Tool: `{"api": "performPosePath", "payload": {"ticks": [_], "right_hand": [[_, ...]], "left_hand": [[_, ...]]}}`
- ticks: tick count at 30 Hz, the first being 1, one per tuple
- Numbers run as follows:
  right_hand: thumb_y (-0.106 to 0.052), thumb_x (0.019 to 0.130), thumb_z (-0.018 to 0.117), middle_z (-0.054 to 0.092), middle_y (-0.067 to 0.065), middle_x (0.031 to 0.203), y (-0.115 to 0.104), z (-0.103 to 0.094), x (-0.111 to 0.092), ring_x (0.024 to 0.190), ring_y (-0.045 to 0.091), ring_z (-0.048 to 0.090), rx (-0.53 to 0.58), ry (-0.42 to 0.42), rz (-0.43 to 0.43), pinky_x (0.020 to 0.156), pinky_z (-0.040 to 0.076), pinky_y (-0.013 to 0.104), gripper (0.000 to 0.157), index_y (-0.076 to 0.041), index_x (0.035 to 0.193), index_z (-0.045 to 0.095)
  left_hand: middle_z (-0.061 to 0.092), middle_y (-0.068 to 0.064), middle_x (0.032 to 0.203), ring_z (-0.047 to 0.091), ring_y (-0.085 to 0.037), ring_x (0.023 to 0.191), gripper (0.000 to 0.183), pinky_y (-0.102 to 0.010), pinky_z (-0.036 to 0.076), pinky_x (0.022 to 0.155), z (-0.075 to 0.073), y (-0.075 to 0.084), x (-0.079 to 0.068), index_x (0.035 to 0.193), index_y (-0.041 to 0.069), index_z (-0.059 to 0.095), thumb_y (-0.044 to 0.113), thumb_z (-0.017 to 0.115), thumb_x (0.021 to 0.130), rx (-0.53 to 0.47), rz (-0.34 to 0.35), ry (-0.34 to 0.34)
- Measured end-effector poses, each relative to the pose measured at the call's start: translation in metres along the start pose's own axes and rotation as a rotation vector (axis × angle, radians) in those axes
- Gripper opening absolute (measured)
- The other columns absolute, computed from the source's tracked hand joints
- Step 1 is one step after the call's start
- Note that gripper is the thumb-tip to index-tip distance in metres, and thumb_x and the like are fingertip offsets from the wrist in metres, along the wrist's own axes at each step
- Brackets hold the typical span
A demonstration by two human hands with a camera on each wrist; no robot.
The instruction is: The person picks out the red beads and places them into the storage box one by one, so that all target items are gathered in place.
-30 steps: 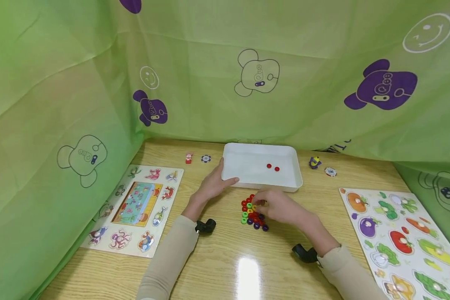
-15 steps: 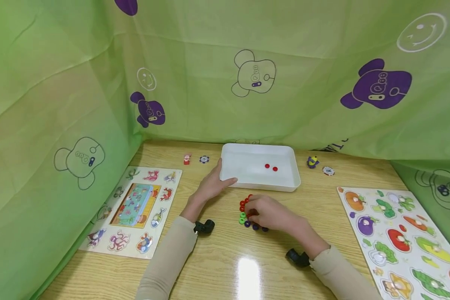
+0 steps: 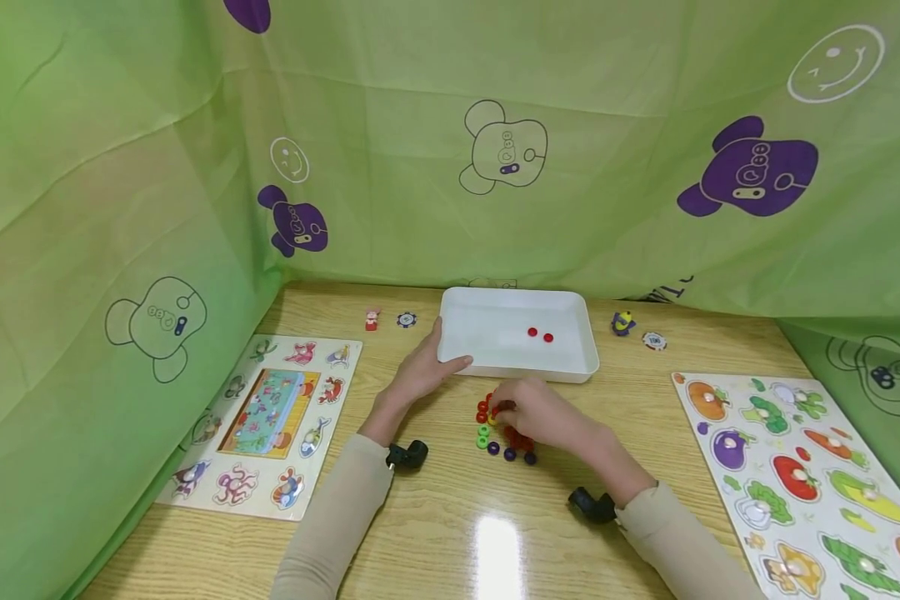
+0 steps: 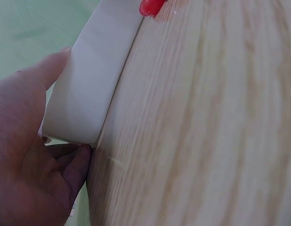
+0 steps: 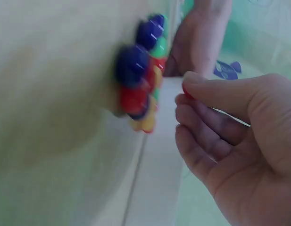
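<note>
At the white tray (image 3: 525, 372) my left hand (image 3: 422, 371) grips the near left corner, thumb along the rim and fingers bent under the corner in the left wrist view. My right hand (image 3: 546, 414) hovers over a cluster of small rings in front of the tray. Between its thumb and index finger it pinches a red ring (image 5: 187, 88). Green rings (image 3: 483, 442) edge the cluster's left side and purple rings (image 3: 510, 455) its near side; red and yellow ones are partly hidden under the hand. Two red rings (image 3: 548, 338) lie inside the tray.
A sea-animal puzzle board (image 3: 270, 425) lies at left, a vegetable puzzle board (image 3: 776, 437) at right. Behind them sit a pink figurine (image 3: 372, 319), a blue-white chip (image 3: 407, 319), a purple-yellow toy (image 3: 622, 323) and another chip (image 3: 654, 340). Green cloth (image 3: 390, 208) walls the table.
My right hand has moved left and down over the rings, then risen slightly; a red ring now shows in its pinch. My left hand stays on the tray. The head view has shifted slightly.
</note>
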State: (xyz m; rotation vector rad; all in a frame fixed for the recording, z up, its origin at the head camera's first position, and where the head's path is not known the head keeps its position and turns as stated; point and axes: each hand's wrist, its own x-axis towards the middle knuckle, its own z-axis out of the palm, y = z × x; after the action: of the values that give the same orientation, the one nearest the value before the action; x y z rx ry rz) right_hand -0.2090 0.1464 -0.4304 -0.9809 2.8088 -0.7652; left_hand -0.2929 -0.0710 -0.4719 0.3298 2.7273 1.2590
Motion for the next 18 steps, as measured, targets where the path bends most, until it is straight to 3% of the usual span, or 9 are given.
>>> {"api": "performPosePath", "payload": {"ticks": [7, 14, 18], "right_hand": [[-0.008, 0.084, 0.066, 0.068, -0.002, 0.083, 0.018, -0.02, 0.019, 0.072, 0.008, 0.059, 0.098, 0.181, 0.1, 0.065, 0.05, 0.024, 0.011, -0.009, 0.094, 0.07], [-0.011, 0.087, 0.061, 0.07, 0.009, 0.09, 0.06, -0.033, 0.037, 0.083, 0.022, 0.064, 0.114, 0.385, 0.276, 0.072, 0.052, 0.036, 0.015, -0.003, 0.098, 0.069], [-0.01, 0.087, 0.06, 0.069, 0.014, 0.093, 0.085, -0.038, 0.041, 0.082, 0.025, 0.063, 0.118, 0.483, 0.375, 0.069, 0.051, 0.036, 0.018, -0.001, 0.1, 0.069]], "left_hand": [[0.013, -0.005, 0.157, 0.02, -0.025, 0.143, 0.106, -0.046, 0.025, 0.114, 0.0, 0.001, -0.001, 0.15, 0.015, 0.001, 0.065, 0.058, 0.077, 0.003, 0.003, 0.003], [0.012, -0.007, 0.157, 0.018, -0.026, 0.143, 0.106, -0.045, 0.023, 0.115, 0.0, 0.0, -0.001, 0.15, 0.015, 0.0, 0.065, 0.059, 0.077, 0.006, -0.001, 0.005], [0.012, -0.006, 0.157, 0.019, -0.026, 0.143, 0.108, -0.046, 0.023, 0.114, 0.001, -0.002, 0.001, 0.15, 0.015, 0.0, 0.067, 0.058, 0.076, 0.013, -0.005, 0.004]]}}
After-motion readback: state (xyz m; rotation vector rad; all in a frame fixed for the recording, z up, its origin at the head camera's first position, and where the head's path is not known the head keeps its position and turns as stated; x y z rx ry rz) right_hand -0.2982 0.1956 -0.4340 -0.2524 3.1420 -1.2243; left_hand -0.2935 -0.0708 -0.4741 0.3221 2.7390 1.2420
